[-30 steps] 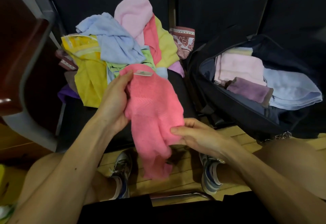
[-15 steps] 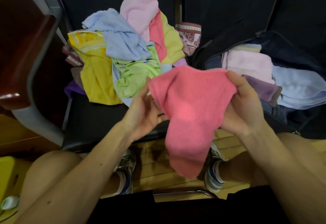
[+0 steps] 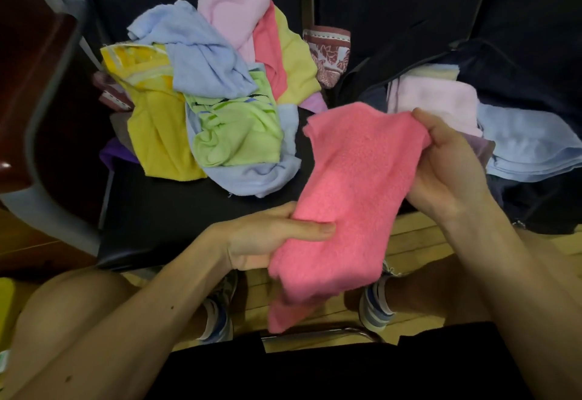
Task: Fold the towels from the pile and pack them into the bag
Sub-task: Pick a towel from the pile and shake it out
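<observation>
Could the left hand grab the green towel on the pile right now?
Probably not yet: the left hand is gripping the pink towel. The green towel lies mostly uncovered just ahead, so once that hand lets go, nothing seems to block it.

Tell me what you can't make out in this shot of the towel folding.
Head view only.
Fingers of the left hand: mostly under the pink towel.
The purple towel in the bag: mostly behind the right hand.
Bag's right side: cut off by the frame edge.
Lower towels in the pile: buried under the top ones.
</observation>
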`<state>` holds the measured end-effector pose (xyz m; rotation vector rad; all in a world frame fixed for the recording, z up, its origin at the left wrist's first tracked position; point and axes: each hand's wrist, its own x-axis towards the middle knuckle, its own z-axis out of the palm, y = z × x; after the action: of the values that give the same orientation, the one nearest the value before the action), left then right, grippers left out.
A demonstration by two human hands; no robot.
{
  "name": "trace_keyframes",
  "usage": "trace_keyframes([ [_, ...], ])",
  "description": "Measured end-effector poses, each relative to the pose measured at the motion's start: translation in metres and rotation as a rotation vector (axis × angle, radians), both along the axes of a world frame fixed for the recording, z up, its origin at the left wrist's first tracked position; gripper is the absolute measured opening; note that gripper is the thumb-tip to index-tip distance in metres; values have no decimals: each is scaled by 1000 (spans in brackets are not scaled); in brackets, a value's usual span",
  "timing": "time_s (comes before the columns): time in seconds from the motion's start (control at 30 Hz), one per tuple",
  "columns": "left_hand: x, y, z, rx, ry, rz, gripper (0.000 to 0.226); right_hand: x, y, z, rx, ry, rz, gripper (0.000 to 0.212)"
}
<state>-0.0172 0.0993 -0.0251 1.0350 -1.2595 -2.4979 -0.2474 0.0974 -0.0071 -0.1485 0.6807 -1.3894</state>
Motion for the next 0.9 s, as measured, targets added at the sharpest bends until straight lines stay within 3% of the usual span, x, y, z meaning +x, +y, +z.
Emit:
trace_keyframes([
  [0.1, -3, 12, 11, 20, 35, 60, 26, 12, 6, -8, 171, 261, 41, 53],
  [0.17, -5, 18, 17, 42, 93, 116, 21, 23, 16, -15, 272, 408, 197, 47],
  [0.23, -8, 20, 23, 91, 136, 213, 12, 30, 28, -21, 309, 450, 425, 45],
  [0.33, -8, 16, 27, 167, 101, 434, 21, 34, 46, -30, 158, 369, 713, 91],
  [0.37, -7, 13, 27, 166, 69, 493, 21, 36, 51, -30, 89, 346, 789, 96],
  [0.47, -2, 7, 25, 159, -11, 554, 20, 39, 60, -26, -50, 338, 885, 76],
  [0.63, -3, 12, 8, 155, -159, 468, 27, 39, 68, -16, -111, 430, 815, 32],
  [0.7, -4, 16, 5, 209, -116, 383, 23, 42, 68, -8, -66, 435, 698, 19],
  [0.77, -5, 18, 4, 294, 8, 345, 20, 39, 65, -2, -55, 371, 597, 19],
  [0.9, 0, 16, -1, 321, 250, 309, 39, 28, 54, 11, 40, 307, 363, 19],
])
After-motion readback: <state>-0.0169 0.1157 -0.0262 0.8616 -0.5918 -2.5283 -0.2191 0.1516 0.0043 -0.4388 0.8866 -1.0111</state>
